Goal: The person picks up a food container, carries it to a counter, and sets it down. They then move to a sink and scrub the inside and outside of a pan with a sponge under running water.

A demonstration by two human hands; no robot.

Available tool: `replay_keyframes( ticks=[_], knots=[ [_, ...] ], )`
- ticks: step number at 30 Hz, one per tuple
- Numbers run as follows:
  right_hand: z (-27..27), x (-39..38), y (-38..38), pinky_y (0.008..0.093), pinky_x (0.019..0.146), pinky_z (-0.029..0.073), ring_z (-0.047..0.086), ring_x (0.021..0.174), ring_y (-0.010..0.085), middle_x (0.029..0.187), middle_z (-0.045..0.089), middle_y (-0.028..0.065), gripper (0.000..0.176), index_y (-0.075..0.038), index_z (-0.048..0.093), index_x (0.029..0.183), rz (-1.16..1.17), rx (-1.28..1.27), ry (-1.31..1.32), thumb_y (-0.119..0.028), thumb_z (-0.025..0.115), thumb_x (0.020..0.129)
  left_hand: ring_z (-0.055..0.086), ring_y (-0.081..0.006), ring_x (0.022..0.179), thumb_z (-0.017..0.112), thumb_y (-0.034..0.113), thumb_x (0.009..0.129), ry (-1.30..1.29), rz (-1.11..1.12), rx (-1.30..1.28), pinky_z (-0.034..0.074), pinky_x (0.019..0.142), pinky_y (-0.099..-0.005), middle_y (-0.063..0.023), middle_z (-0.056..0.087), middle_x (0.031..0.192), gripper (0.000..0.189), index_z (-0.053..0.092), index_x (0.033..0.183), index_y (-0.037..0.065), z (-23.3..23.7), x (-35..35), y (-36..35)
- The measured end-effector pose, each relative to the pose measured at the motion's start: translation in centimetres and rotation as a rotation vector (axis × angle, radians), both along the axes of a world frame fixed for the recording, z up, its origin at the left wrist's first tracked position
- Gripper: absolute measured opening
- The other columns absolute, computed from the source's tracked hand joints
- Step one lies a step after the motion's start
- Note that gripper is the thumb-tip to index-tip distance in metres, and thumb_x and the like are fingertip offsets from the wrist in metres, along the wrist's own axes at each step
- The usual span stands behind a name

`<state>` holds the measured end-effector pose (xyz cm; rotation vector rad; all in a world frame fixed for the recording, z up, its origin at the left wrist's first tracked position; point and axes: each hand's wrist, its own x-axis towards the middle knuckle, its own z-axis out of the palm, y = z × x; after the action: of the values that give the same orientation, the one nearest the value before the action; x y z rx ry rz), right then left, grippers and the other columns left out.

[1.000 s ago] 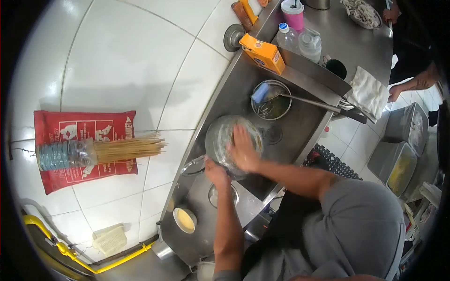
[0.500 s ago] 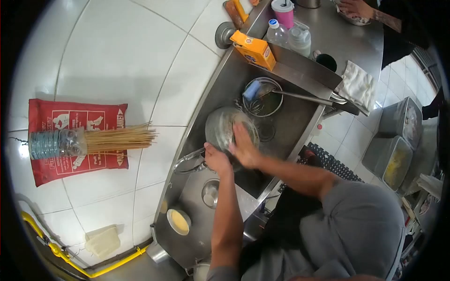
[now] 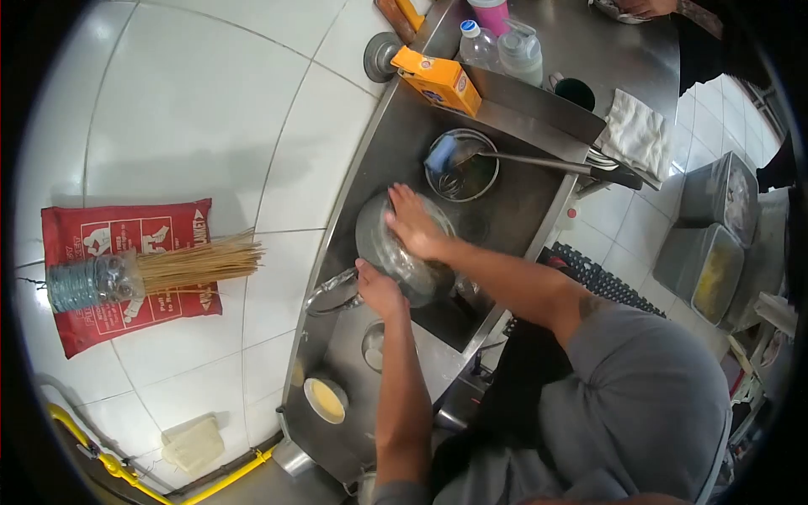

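Note:
A clear glass bowl [image 3: 373, 244] is tilted over the steel sink [image 3: 526, 210], beside the tap [image 3: 332, 290]. My left hand [image 3: 379, 290] grips the bowl's near rim. My right hand [image 3: 412, 225] lies flat against the inside of the bowl with its fingers spread; I see nothing held in it. Both forearms reach in from the lower right.
A small metal pot [image 3: 471, 181] with a blue sponge, a whisk and a long-handled utensil [image 3: 539, 162] sits deeper in the sink. An orange carton [image 3: 438, 78], bottles [image 3: 480, 42] and a cloth [image 3: 635, 135] line the counter. A yellow-filled dish [image 3: 326, 398] stands near me. Another person's hand [image 3: 648, 7] is at the top.
My right hand has slid across the inside of the bowl toward its far rim. My left hand has kept its grip on the rim. The bowl has tilted slightly.

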<state>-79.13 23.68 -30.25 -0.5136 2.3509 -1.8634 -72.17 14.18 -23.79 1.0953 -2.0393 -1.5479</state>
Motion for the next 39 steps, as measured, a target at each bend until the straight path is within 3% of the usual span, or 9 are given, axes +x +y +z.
replay_keyframes(
  ticks=[5,9,12,16,21,25,29,36,39],
  knots=[
    [2.1,8.8,1.8,0.0491,0.119,0.011,0.012,0.145,0.0448,0.154,0.015,0.0335,0.075,0.012,0.02,0.146,0.024,0.046,0.059,-0.045,0.037,0.1,0.06,-0.0269,0.104,0.041,0.04,0.104,-0.114,0.0,-0.113,0.045,0.093,-0.036,-0.0198,0.062,0.119,0.058,0.053,0.124,-0.013,0.4,-0.7,0.4],
    [-0.6,-1.3,-0.1,0.0506,0.118,0.013,0.016,0.144,0.0455,0.152,0.021,0.0337,0.074,0.014,0.022,0.145,-0.05,0.077,0.073,-0.041,0.038,0.099,0.06,-0.0271,0.107,0.041,0.042,0.104,0.078,-0.1,0.182,0.046,0.096,-0.0377,-0.0171,0.061,0.122,0.057,0.052,0.126,-0.01,-0.5,0.0,0.2],
    [-1.1,-1.8,0.6,0.0479,0.119,0.01,0.009,0.147,0.041,0.158,0.01,0.0275,0.075,0.01,0.012,0.149,0.085,0.153,0.072,-0.041,0.037,0.101,0.059,-0.0273,0.11,0.042,0.043,0.103,0.109,-0.126,0.317,0.046,0.096,-0.0381,-0.017,0.059,0.125,0.058,0.049,0.13,-0.008,-0.5,0.6,0.1],
    [0.7,9.1,3.2,0.0508,0.119,0.011,0.011,0.147,0.0429,0.155,0.017,0.0292,0.077,0.012,0.019,0.147,0.164,0.133,0.225,-0.046,0.037,0.099,0.058,-0.0266,0.112,0.042,0.042,0.103,0.086,-0.135,0.458,0.046,0.097,-0.0387,-0.0164,0.058,0.127,0.057,0.048,0.131,-0.007,-0.8,0.2,-2.3],
    [2.0,-1.2,1.3,0.0493,0.119,0.013,0.014,0.145,0.0439,0.154,0.019,0.0309,0.086,0.014,0.028,0.143,0.142,0.129,0.236,-0.054,0.047,0.093,0.06,-0.0258,0.108,0.042,0.041,0.104,0.073,-0.158,0.439,0.047,0.096,-0.0375,-0.015,0.06,0.124,0.055,0.049,0.131,-0.006,0.2,0.8,-1.2],
    [1.2,9.5,3.0,0.0492,0.119,0.015,0.016,0.145,0.042,0.154,0.022,0.0283,0.082,0.011,0.032,0.142,0.182,0.304,0.33,-0.05,0.051,0.092,0.059,-0.0269,0.111,0.041,0.039,0.104,0.087,-0.184,0.47,0.047,0.097,-0.0392,-0.0158,0.06,0.124,0.051,0.05,0.13,-0.005,-1.8,0.0,-3.2],
    [1.9,0.5,0.8,0.0491,0.119,0.014,0.016,0.145,0.0423,0.152,0.026,0.029,0.08,0.012,0.032,0.142,0.053,0.159,0.258,-0.048,0.052,0.092,0.061,-0.0227,0.104,0.044,0.039,0.104,0.1,-0.151,0.517,0.048,0.094,-0.0357,-0.0132,0.063,0.117,0.048,0.056,0.123,-0.004,-0.5,0.1,-2.0],
    [3.0,8.0,2.8,0.0513,0.118,0.016,0.019,0.144,0.0461,0.15,0.026,0.0334,0.084,0.016,0.031,0.141,0.205,0.291,0.388,-0.051,0.049,0.093,0.062,-0.0224,0.1,0.044,0.038,0.104,0.054,-0.15,0.488,0.049,0.09,-0.0353,-0.0128,0.064,0.115,0.047,0.057,0.122,-0.004,-0.8,-0.2,-2.6],
    [2.3,-1.8,-0.2,0.051,0.118,0.016,0.019,0.143,0.0466,0.151,0.025,0.0339,0.083,0.016,0.031,0.141,0.086,0.184,0.136,-0.052,0.046,0.095,0.062,-0.0229,0.1,0.045,0.037,0.104,0.012,-0.16,0.488,0.049,0.09,-0.0354,-0.0134,0.064,0.114,0.047,0.057,0.121,-0.005,-0.8,0.1,-2.4]
  ],
)
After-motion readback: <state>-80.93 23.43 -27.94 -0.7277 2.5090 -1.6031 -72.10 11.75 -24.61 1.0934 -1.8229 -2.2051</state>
